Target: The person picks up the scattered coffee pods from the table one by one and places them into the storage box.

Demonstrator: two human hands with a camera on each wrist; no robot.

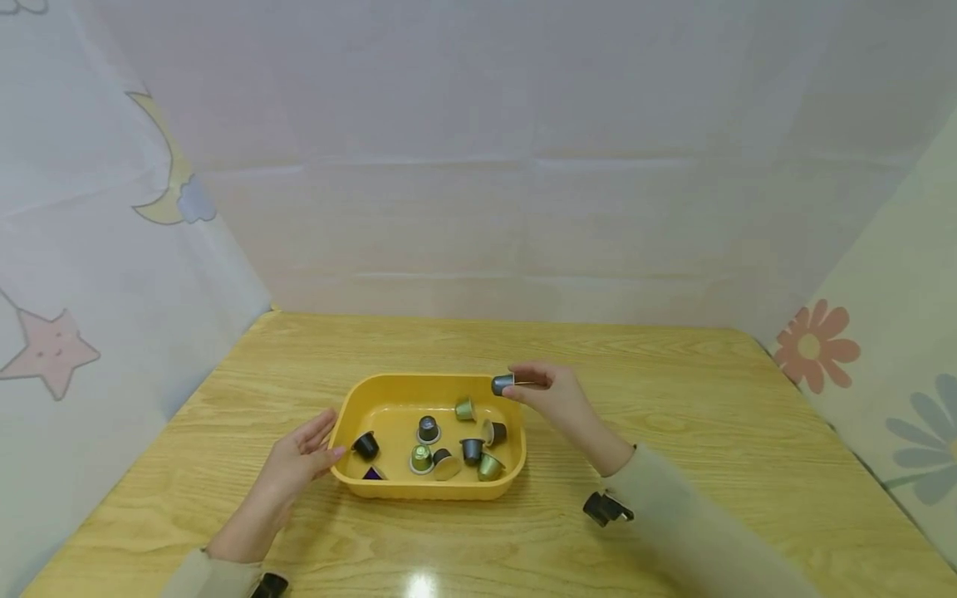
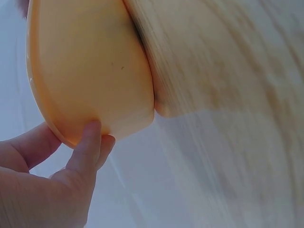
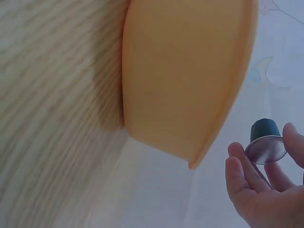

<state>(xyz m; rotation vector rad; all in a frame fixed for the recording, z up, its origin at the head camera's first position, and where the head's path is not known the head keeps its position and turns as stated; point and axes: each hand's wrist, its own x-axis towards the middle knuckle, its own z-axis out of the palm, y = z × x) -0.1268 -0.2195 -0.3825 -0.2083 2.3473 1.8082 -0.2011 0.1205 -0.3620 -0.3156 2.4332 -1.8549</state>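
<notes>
Over the right rim of a yellow plastic tray (image 1: 399,490), my right hand (image 1: 557,403) pinches a dark blue-grey coffee capsule (image 1: 503,384) between thumb and fingertips. In the right wrist view this capsule (image 3: 265,135) shows its silver lid side. My left hand (image 1: 295,457) holds the tray's left edge. Its fingers (image 2: 88,142) press the outer wall in the left wrist view, with another digit behind the rim. Inside the tray lie several capsules, among them a black one (image 1: 366,446), a green one (image 1: 422,458) and a partly hidden purple one (image 1: 373,473).
The tray stands on a light wood-grain table (image 1: 658,415). Pale cloth sheets (image 1: 478,208) with printed motifs enclose the table's back and sides. A black wrist mount (image 1: 607,508) sits at the right sleeve.
</notes>
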